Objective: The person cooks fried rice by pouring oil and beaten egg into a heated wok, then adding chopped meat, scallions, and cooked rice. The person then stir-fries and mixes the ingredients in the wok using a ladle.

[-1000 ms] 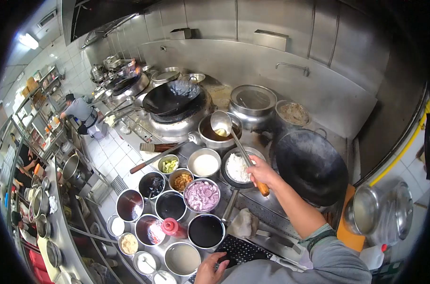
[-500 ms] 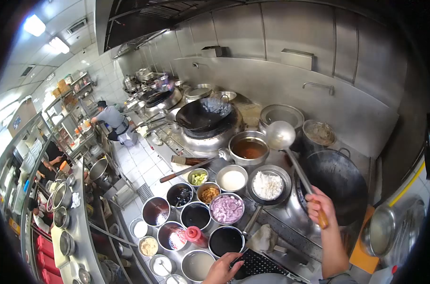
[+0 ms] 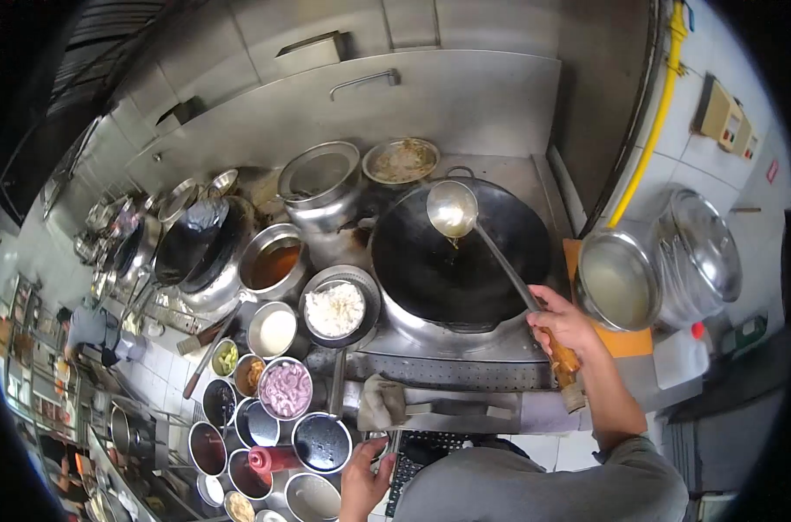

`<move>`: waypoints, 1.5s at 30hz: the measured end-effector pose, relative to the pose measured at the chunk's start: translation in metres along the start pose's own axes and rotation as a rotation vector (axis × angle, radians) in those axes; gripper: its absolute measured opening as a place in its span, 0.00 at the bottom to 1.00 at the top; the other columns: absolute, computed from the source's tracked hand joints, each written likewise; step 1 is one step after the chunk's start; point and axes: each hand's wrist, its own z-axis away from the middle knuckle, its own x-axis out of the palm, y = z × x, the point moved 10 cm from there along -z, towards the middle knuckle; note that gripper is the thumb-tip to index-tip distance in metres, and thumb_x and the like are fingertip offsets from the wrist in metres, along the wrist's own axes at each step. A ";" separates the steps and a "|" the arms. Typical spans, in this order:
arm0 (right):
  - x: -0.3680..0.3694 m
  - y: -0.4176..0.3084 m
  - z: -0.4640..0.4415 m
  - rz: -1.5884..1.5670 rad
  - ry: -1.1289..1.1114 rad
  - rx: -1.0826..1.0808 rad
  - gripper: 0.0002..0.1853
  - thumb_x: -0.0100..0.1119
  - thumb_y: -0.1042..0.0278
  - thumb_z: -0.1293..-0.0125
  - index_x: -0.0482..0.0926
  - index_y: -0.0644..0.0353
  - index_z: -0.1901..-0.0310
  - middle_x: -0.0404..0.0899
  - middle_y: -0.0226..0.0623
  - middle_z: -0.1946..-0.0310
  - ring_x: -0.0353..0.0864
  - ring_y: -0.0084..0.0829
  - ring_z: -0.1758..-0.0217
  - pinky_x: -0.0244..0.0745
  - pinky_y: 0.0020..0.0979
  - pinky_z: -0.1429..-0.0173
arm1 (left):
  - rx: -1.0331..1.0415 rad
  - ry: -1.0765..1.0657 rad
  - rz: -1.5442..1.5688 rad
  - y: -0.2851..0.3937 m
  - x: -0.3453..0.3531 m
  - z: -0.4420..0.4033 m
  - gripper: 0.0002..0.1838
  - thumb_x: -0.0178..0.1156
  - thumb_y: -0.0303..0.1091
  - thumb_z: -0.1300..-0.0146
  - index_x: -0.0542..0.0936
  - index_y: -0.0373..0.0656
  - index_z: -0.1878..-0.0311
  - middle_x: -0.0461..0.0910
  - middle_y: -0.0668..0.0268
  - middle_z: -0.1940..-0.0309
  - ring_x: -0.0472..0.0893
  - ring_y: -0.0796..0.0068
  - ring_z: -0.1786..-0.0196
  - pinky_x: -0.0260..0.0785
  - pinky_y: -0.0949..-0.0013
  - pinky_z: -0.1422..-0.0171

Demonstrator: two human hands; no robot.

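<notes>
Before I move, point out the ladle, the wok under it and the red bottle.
Ladle (image 3: 452, 207): head view, on its bowl.
Wok (image 3: 430, 270): head view, on its dark inside, left of the ladle's handle.
Red bottle (image 3: 281, 458): head view, on its side.

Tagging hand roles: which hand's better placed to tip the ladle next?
Right, likely: the right hand grips the ladle over the nearer wok; the left hand is well away from both.

Right hand (image 3: 559, 329) grips ladle (image 3: 453, 210); bowl above wok (image 3: 500, 270), 12 o'clock side, liquid dripping. Rice (image 3: 335, 310): wok's 8 o'clock. Left hand (image 3: 364, 480): near dark-sauce pot (image 3: 322, 444), 4 o'clock.
</notes>
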 end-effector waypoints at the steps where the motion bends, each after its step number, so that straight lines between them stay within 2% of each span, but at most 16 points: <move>1: -0.008 0.003 0.000 -0.009 0.014 -0.003 0.31 0.54 0.77 0.35 0.58 0.60 0.31 0.70 0.31 0.72 0.70 0.20 0.82 0.68 0.27 0.83 | 0.005 -0.019 -0.005 0.007 0.005 -0.004 0.15 0.67 0.28 0.42 0.81 0.38 0.51 0.82 0.53 0.61 0.83 0.60 0.67 0.73 0.63 0.58; 6: -0.027 0.002 0.003 -0.108 -0.002 -0.031 0.30 0.53 0.76 0.34 0.59 0.59 0.31 0.71 0.32 0.69 0.70 0.20 0.81 0.68 0.26 0.83 | -0.080 -0.134 0.047 0.026 0.032 -0.018 0.15 0.67 0.31 0.41 0.81 0.39 0.51 0.82 0.53 0.56 0.82 0.50 0.53 0.75 0.59 0.50; 8: -0.028 -0.006 0.004 -0.242 -0.026 -0.022 0.28 0.52 0.76 0.33 0.60 0.59 0.32 0.71 0.32 0.67 0.69 0.18 0.81 0.67 0.25 0.83 | 0.090 -0.082 -0.021 0.055 0.030 -0.026 0.16 0.67 0.31 0.41 0.81 0.39 0.50 0.82 0.53 0.56 0.82 0.50 0.53 0.75 0.59 0.50; 11: -0.008 -0.022 -0.002 -0.695 -0.221 0.027 0.25 0.51 0.75 0.32 0.62 0.59 0.34 0.71 0.32 0.65 0.67 0.15 0.81 0.65 0.21 0.84 | 0.051 -0.098 -0.010 0.058 0.036 -0.022 0.16 0.67 0.30 0.41 0.81 0.39 0.50 0.82 0.52 0.56 0.82 0.50 0.53 0.75 0.59 0.50; 15: 0.053 -0.052 -0.027 -0.849 -0.448 0.047 0.22 0.49 0.76 0.31 0.64 0.56 0.36 0.70 0.30 0.66 0.66 0.13 0.80 0.66 0.19 0.83 | -0.088 -0.154 0.094 0.032 0.059 0.004 0.15 0.65 0.33 0.37 0.81 0.39 0.48 0.83 0.54 0.55 0.82 0.54 0.52 0.75 0.63 0.48; 18: 0.118 -0.079 -0.042 -0.661 -0.461 0.040 0.23 0.49 0.77 0.32 0.64 0.56 0.36 0.70 0.30 0.66 0.66 0.13 0.80 0.67 0.20 0.83 | -0.361 -0.323 0.450 -0.043 0.133 0.044 0.18 0.64 0.37 0.34 0.80 0.38 0.45 0.83 0.56 0.51 0.83 0.60 0.49 0.74 0.67 0.44; 24: 0.255 -0.046 -0.133 0.275 -0.386 -0.104 0.32 0.56 0.74 0.36 0.59 0.59 0.31 0.73 0.34 0.73 0.69 0.24 0.82 0.68 0.29 0.81 | -0.417 -0.576 0.307 -0.223 0.354 0.076 0.24 0.55 0.51 0.32 0.82 0.43 0.44 0.83 0.53 0.48 0.81 0.59 0.46 0.72 0.63 0.42; 26: 0.289 -0.028 -0.167 0.666 -0.323 -0.455 0.32 0.57 0.72 0.36 0.59 0.60 0.30 0.76 0.39 0.74 0.75 0.29 0.80 0.71 0.33 0.76 | -0.674 -0.534 0.438 -0.237 0.382 0.070 0.25 0.56 0.48 0.33 0.80 0.36 0.45 0.82 0.50 0.49 0.81 0.53 0.46 0.71 0.57 0.40; 27: 0.294 -0.019 -0.168 0.807 -0.265 -0.516 0.32 0.56 0.71 0.36 0.60 0.62 0.31 0.77 0.48 0.61 0.79 0.40 0.67 0.74 0.37 0.61 | -0.735 -0.538 0.454 -0.250 0.400 0.065 0.25 0.56 0.48 0.34 0.80 0.36 0.45 0.83 0.50 0.49 0.81 0.53 0.46 0.71 0.57 0.40; 30: 0.276 -0.024 -0.153 0.841 -0.184 -0.774 0.33 0.56 0.71 0.37 0.60 0.59 0.30 0.81 0.54 0.55 0.84 0.48 0.61 0.78 0.40 0.53 | -0.763 -0.597 0.430 -0.270 0.448 0.046 0.25 0.56 0.49 0.34 0.81 0.37 0.46 0.83 0.50 0.49 0.82 0.53 0.46 0.71 0.57 0.41; 32: 0.235 -0.043 -0.115 0.625 -0.230 -0.325 0.32 0.54 0.74 0.36 0.59 0.54 0.29 0.78 0.39 0.69 0.77 0.31 0.80 0.73 0.33 0.75 | -0.759 -0.644 0.395 -0.273 0.456 0.037 0.25 0.56 0.49 0.35 0.81 0.37 0.47 0.83 0.50 0.49 0.82 0.53 0.47 0.72 0.57 0.41; 34: 0.174 -0.063 -0.090 0.496 -0.217 -0.263 0.34 0.53 0.81 0.35 0.58 0.49 0.28 0.70 0.29 0.73 0.62 0.18 0.87 0.55 0.24 0.87 | -0.743 -0.670 0.367 -0.271 0.461 0.030 0.25 0.56 0.50 0.36 0.82 0.37 0.47 0.83 0.50 0.50 0.82 0.53 0.47 0.72 0.57 0.42; 39: 0.008 -0.085 -0.019 0.709 0.018 -0.322 0.36 0.46 0.87 0.37 0.54 0.54 0.27 0.77 0.40 0.59 0.67 0.19 0.86 0.61 0.22 0.85 | -0.723 -0.657 0.309 -0.271 0.452 0.018 0.25 0.56 0.50 0.37 0.83 0.38 0.49 0.83 0.50 0.50 0.82 0.52 0.48 0.73 0.57 0.43; 41: -0.024 -0.081 0.011 0.625 0.004 -0.339 0.29 0.47 0.83 0.33 0.60 0.59 0.30 0.72 0.32 0.70 0.67 0.19 0.84 0.64 0.23 0.83 | -0.724 -0.650 0.263 -0.274 0.444 0.023 0.25 0.56 0.51 0.37 0.83 0.39 0.50 0.83 0.50 0.51 0.82 0.52 0.48 0.73 0.57 0.43; 44: -0.053 -0.065 0.045 0.683 0.007 -0.256 0.37 0.57 0.77 0.34 0.58 0.47 0.25 0.76 0.30 0.56 0.73 0.22 0.72 0.75 0.20 0.71 | -0.714 -0.657 0.166 -0.286 0.434 0.044 0.25 0.56 0.51 0.38 0.83 0.40 0.51 0.83 0.50 0.51 0.82 0.52 0.49 0.74 0.56 0.44; 45: -0.070 -0.041 0.043 0.478 -0.032 -0.153 0.35 0.51 0.81 0.35 0.59 0.49 0.26 0.74 0.28 0.63 0.68 0.18 0.80 0.68 0.21 0.80 | -0.687 -0.660 0.112 -0.291 0.427 0.049 0.25 0.56 0.52 0.38 0.84 0.40 0.51 0.83 0.50 0.51 0.82 0.52 0.49 0.74 0.56 0.44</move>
